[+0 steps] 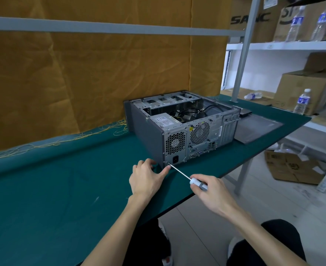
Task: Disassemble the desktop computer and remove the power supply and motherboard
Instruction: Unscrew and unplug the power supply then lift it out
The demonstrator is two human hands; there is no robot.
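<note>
Near table's front edge: grey metal desktop computer case [179, 127], on its side, open top, rear panel facing the person.
Power supply: silver box [163, 120] inside, rear-left corner of case.
Left hand [146, 178]: fingers spread loosely against case's lower rear corner, grasping nothing.
Right hand [209, 192]: wrapped around white-handled screwdriver [185, 176], tip at bottom-left rear screw.
Side panel: flat grey sheet [256, 128] just right of case, on green table [62, 189].

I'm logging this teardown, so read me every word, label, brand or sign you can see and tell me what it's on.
"SA" then "C", the middle letters blurred: black print on the cardboard box on the top shelf.
Yellow warning triangle sticker: on the computer case's rear panel, symbol too small to read.
White label on the power supply: print too small to read.
Water bottle labels: blue, text blurred.
Flattened floor carton: markings unreadable.
</note>
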